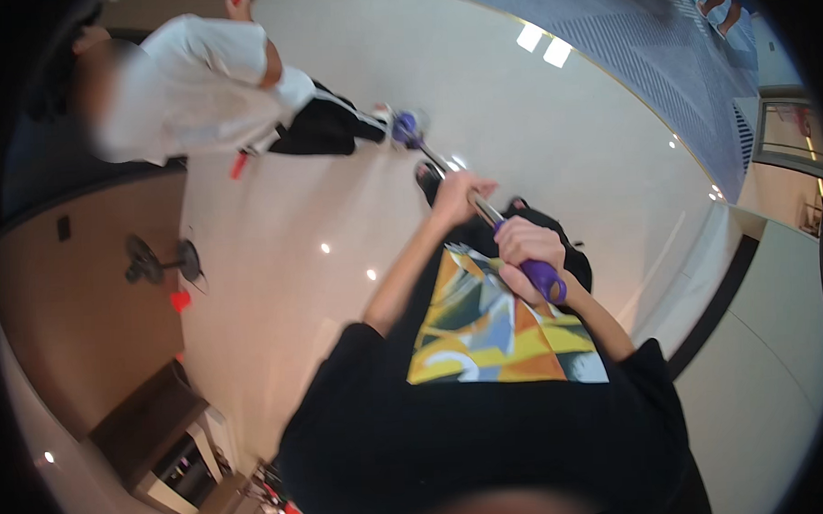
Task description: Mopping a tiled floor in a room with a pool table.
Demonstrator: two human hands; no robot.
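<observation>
A mop with a purple head (405, 128) and a metal pole (438, 159) runs diagonally from the floor up to my torso. My left hand (458, 197) is around the pole partway down, its fingers partly extended. Higher up, my right hand (530, 249) grips the purple plastic handle (543, 277), whose looped end sticks out below my fist. The mop head is on the glossy pale floor (355, 211), close to another person's feet, and its edges are blurred. One of my dark shoes (428, 178) shows beside the pole.
A person in a white T-shirt (202, 94) stands at upper left. Two dark discs on a bar (163, 260) appear near the brown wall. Lower left holds a dark-topped cabinet (149, 426); pale cabinetry (748, 361) lines the right. Another person's legs (719, 8) show beyond the blue patterned carpet (635, 52).
</observation>
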